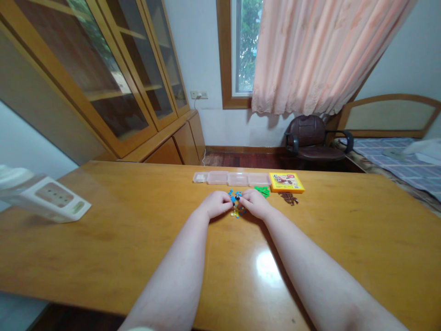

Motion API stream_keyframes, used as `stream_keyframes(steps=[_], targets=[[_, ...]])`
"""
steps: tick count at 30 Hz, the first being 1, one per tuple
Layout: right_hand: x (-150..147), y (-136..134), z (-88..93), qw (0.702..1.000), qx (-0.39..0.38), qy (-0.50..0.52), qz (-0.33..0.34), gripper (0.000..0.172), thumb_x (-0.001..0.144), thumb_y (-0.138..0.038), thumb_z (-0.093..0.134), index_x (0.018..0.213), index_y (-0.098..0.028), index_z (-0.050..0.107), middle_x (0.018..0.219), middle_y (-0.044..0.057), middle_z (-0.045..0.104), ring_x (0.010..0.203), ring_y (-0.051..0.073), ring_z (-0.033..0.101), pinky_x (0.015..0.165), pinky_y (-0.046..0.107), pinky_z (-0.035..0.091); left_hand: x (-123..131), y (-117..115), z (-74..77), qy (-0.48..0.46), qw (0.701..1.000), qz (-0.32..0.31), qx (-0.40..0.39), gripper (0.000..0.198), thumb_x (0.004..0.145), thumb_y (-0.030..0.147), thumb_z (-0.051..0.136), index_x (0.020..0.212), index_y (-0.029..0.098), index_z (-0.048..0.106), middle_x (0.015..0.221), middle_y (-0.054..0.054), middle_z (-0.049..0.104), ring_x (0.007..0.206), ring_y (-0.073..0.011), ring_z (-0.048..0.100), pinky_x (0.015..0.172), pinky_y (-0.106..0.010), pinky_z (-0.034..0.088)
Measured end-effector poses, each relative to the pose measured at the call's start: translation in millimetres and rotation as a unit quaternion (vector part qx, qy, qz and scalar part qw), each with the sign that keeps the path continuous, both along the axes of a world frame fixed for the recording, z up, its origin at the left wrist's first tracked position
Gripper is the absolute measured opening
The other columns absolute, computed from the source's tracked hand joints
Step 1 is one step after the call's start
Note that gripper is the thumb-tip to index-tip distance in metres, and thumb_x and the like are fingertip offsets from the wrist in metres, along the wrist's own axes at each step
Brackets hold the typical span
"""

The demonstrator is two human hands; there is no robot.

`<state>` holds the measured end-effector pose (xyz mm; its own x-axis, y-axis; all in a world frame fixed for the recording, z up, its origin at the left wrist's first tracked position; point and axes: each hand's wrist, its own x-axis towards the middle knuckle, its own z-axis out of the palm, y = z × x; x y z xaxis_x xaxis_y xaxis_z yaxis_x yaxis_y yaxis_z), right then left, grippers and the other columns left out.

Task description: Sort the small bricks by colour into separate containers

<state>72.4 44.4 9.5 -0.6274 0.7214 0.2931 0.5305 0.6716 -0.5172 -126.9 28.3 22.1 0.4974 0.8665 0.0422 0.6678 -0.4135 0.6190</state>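
My left hand (pixel 218 204) rests low over the table with its fingers curled together, their tips at the left edge of a pile of small blue and yellow pieces (pixel 236 213). What those fingertips hold, if anything, is too small to make out. From the other side, my right hand (pixel 254 202) comes in closed, thumb and finger pinching a small black piece (pixel 237 198) above the pile. Just behind the right hand lies a heap of bright green pieces (pixel 262 191). Farther right is a heap of small brown pieces (pixel 288 198).
A row of clear plastic trays (pixel 237 179) stands behind the hands, and a yellow box (pixel 287 182) adjoins its right end. On the table's (pixel 148 239) left side is a white-and-clear plastic container (pixel 57 197). Beyond the table are a brown chair (pixel 308 138) and a glass-fronted cabinet (pixel 161 123).
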Motion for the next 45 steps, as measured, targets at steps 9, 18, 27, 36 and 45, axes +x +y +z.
stream_keyframes(steps=[9,18,27,36,45], targets=[[0.2,-1.0,3.1,0.999,-0.019,0.002,-0.030,0.048,0.093,-0.031,0.038,0.059,-0.015,0.068,0.060,0.005,0.062,0.063,0.013,0.054,0.066,0.024,0.036,0.7,-0.3,1.1,0.010,1.000,0.007,0.012,0.028,0.075,0.029,0.049,0.055,0.014,0.060,0.057,0.001,0.054,0.058,-0.0113,0.047,0.057,-0.022,0.033],[-2.9,-5.8,6.7,0.993,-0.116,0.006,0.036,0.040,0.088,-0.027,0.045,0.057,-0.015,0.068,0.058,0.002,0.063,0.057,0.012,0.053,0.063,0.023,0.037,-0.2,1.7,0.0,0.020,1.000,0.013,0.012,0.026,0.076,0.028,0.050,0.060,0.014,0.065,0.060,0.000,0.058,0.060,-0.0121,0.050,0.058,-0.023,0.034],[-3.9,-10.0,9.5,0.986,-0.158,-0.025,0.037,0.033,0.081,-0.017,0.047,0.058,-0.016,0.072,0.058,0.001,0.064,0.054,0.011,0.051,0.060,0.023,0.036,-0.4,2.2,-0.3,0.025,1.000,0.006,0.014,0.027,0.076,0.028,0.049,0.058,0.015,0.064,0.060,0.000,0.058,0.060,-0.0118,0.049,0.057,-0.023,0.033],[-4.0,-10.5,13.3,0.989,-0.145,-0.016,0.037,0.032,0.083,-0.019,0.047,0.064,-0.015,0.073,0.061,0.001,0.065,0.056,0.010,0.051,0.059,0.021,0.036,1.3,0.8,2.0,0.009,1.000,-0.001,-0.006,0.027,0.076,0.030,0.049,0.066,0.015,0.069,0.064,-0.001,0.061,0.063,-0.0128,0.051,0.059,-0.023,0.035],[-1.5,-7.9,7.5,0.995,-0.101,-0.011,-0.007,0.035,0.082,-0.019,0.047,0.054,-0.015,0.067,0.054,0.001,0.062,0.051,0.010,0.051,0.058,0.022,0.036,3.9,-0.9,4.2,-0.016,1.000,0.006,-0.014,0.024,0.076,0.029,0.052,0.068,0.015,0.070,0.065,-0.001,0.061,0.065,-0.0135,0.052,0.060,-0.023,0.036]])
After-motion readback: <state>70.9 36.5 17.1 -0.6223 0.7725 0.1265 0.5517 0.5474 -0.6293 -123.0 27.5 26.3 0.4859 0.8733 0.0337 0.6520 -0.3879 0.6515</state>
